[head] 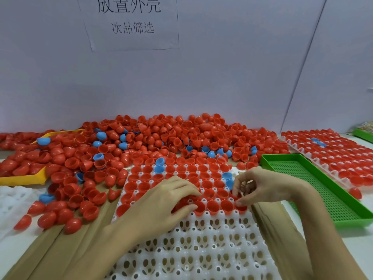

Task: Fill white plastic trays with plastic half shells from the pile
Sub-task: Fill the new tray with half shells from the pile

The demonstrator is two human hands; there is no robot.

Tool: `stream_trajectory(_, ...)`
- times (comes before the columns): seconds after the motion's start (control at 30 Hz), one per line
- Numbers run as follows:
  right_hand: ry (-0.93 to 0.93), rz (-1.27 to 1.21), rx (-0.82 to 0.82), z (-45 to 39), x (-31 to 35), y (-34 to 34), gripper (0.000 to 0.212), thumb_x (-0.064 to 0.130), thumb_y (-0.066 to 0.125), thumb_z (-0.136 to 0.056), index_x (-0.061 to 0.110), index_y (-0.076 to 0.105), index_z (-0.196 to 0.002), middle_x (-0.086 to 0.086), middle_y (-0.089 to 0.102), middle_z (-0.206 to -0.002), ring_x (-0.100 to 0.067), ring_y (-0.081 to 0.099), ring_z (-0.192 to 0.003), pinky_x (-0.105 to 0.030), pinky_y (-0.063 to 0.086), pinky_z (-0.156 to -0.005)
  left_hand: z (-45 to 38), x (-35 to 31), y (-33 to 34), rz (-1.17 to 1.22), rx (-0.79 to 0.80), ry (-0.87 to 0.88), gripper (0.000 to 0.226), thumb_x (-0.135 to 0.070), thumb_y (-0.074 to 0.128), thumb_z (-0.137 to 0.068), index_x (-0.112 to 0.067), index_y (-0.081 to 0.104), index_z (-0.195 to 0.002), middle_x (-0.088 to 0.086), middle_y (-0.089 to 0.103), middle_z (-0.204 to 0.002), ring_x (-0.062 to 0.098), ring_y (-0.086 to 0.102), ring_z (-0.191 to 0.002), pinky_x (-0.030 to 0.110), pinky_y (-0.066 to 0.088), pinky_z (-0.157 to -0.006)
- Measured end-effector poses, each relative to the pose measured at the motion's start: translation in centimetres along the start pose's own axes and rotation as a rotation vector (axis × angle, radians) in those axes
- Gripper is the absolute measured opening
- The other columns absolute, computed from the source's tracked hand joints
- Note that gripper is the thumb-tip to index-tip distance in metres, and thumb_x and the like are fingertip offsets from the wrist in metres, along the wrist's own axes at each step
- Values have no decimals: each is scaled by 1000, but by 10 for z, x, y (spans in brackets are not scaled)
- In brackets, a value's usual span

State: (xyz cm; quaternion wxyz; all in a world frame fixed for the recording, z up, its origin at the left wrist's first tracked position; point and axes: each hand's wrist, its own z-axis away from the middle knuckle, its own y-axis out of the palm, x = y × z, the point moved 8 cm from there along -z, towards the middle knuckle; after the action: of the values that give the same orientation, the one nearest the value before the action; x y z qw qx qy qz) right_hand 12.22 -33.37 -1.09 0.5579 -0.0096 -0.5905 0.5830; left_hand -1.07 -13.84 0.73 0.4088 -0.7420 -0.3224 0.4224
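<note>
Head view: right hand [260, 188] pinches a red shell [239, 201] by its rim over the tray [201, 249]; left hand [161, 203] curls around shells. Shells look light, stiff, slippery.

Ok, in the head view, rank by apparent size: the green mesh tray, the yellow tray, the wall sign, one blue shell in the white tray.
1. Green mesh tray
2. Wall sign, cropped at the top
3. Yellow tray, mostly buried under shells, so unsure
4. Blue shell

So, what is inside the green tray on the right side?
The green tray shows only its perforated mesh floor; no shells lie in it. The right hand and forearm cover a small part of its near left edge.
</note>
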Motion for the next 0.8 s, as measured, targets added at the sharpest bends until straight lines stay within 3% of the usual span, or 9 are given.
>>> stream_trajectory(0.23,-39,-10,1,0,1,0,16,28,89,-84,26,78,-96,16,66,-68,0,59,-62,-11,46,-62,0,3,0,4,9,-16,32,-48,52,-103,-41,62,-132,-31,55,-122,-13,42,-125,11,34,-108)
stream_trajectory(0.43,-127,-97,-30,7,5,-10,24,46,85,-85,26,80,-99,11,60,-72,-7,52,-64,-19,43,-62,0,3,-3,5,-9,4,31,-46,51,-104,-37,66,-130,-30,57,-122,-14,42,-124,8,33,-107)
stream_trajectory(0.6,-246,-165,-172,9,15,-22,38,58,67,-97,23,79,-95,-2,56,-68,-13,49,-60,-20,46,-65,-2,4,-4,15,-7,8,29,-41,53,-105,-30,72,-124,-26,63,-122,-9,44,-124,12,33,-109)
stream_trajectory(0.8,-245,-335,-459,-1,18,-32,43,52,56,-98,18,78,-83,-5,44,-62,-15,37,-55,-20,37,-52,2,25,-37,17,-127,-109,30,-46,55,-101,-31,76,-116,-27,64,-116,-6,51,-120,5,29,-106)
